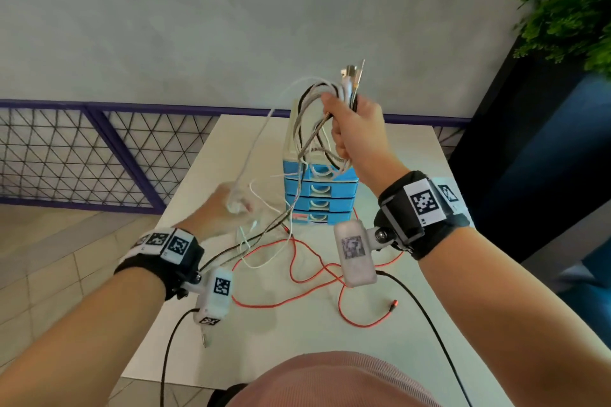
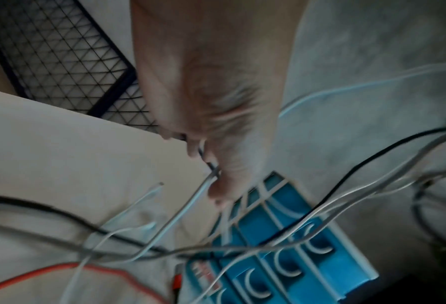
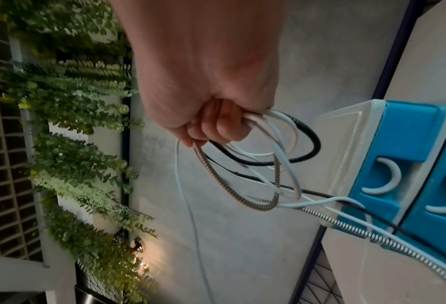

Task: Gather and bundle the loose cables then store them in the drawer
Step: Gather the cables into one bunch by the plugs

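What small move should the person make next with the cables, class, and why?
Probably bring the left hand up to the right hand and add another loop of the white cable it pinches. The right hand already grips a bunch of cables, but long tails hang down to the table, and the red cable lies loose.

Right hand (image 1: pixel 355 129) raised, fisted; left hand (image 1: pixel 224 211) pinching.
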`<action>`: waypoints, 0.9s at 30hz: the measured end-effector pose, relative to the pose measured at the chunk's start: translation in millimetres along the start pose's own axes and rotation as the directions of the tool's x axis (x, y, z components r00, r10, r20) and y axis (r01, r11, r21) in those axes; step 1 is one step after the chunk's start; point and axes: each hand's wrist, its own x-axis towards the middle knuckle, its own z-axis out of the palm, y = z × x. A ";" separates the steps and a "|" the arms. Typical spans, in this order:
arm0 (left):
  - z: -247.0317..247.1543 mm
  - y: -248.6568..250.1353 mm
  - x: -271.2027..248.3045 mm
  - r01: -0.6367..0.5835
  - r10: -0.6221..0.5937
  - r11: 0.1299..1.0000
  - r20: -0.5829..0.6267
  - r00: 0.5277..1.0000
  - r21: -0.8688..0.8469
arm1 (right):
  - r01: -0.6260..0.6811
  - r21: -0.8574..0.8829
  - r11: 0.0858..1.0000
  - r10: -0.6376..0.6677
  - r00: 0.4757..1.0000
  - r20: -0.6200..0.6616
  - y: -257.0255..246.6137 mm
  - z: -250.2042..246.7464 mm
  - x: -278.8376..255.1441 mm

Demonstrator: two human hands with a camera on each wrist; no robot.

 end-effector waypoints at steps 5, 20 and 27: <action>-28.9 43.6 0.7 -0.247 0.248 0.939 -0.028 0.968 -0.240 | -0.041 -0.113 0.993 0.054 0.992 0.112 4.8 10.5 -5.0; -13.8 87.7 -3.2 -0.195 0.374 0.756 0.167 0.912 -0.625 | -0.088 -0.281 0.956 0.170 0.945 0.280 6.0 5.1 -7.8; -23.2 77.4 4.2 -0.235 0.308 0.822 0.058 0.950 -0.519 | -0.040 -0.489 0.871 0.191 0.946 0.263 15.7 -1.5 -2.3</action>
